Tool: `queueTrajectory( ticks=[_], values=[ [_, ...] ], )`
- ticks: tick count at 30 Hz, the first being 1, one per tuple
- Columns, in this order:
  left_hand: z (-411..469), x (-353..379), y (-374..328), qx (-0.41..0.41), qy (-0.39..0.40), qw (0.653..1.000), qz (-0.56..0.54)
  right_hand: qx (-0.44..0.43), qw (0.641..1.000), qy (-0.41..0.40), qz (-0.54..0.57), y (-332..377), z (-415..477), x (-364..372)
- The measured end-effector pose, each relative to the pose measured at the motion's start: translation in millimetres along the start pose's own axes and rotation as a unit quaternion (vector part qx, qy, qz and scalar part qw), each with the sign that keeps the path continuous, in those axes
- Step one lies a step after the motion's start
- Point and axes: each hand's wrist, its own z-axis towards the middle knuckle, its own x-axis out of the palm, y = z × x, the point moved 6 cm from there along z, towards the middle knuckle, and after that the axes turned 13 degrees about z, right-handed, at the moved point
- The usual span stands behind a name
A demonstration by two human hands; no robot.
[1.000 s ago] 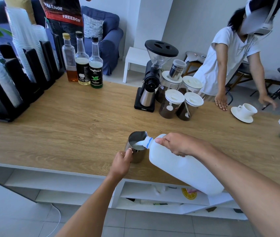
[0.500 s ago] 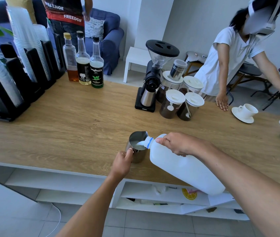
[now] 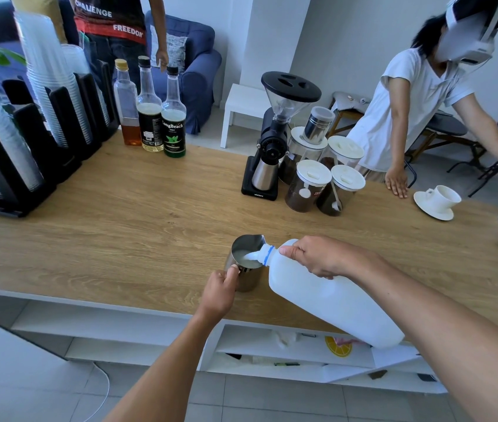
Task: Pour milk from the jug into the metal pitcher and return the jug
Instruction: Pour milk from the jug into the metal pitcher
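1. head view, change: almost nothing has moved over the last second. the jug (image 3: 327,296) keeps the same tilt, with its neck over the same part of the metal pitcher (image 3: 250,278) rim. both grips are unchanged. the only clear mover is the other person (image 3: 409,111) at upper right, whose far arm has swung away from the cup and saucer (image 3: 438,202) toward the right edge.
2. meaning: this looks like a steady mid-pour, neither starting nor finishing. the return of the jug has not begun.
3. left hand (image 3: 222,289), lower centre: its fingers are curled round the pitcher's handle, steadying it on the wooden counter (image 3: 120,223).
4. right hand (image 3: 317,257), centre right: it is wrapped round the jug's handle just behind the neck, with the thumb lying along the top.
5. jug: translucent white plastic with a blue ring (image 3: 267,254) at the neck and no cap visible. it is tipped mouth down and to the left into the pitcher opening, and its base runs out toward lower right, past the counter's near edge. the fill level can't be read through the wall.
6. pitcher: stainless and upright, just below frame centre near the counter's front edge, with its spout pointing away. milk (image 3: 246,258) shows white inside, and the level looks well under the rim.
7. likely next: right the jug before the level climbs. where the jug goes back is not shown.
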Motion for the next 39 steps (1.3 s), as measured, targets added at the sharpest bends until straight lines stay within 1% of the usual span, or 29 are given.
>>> queueTrajectory(
  ticks=[39],
  values=[
    [1.3, -0.1, 2.4, 0.001, 0.000, 1.000, -0.002, -0.009, 1.000, 0.003, -0.001, -0.1, 2.2, -0.8]
  ],
)
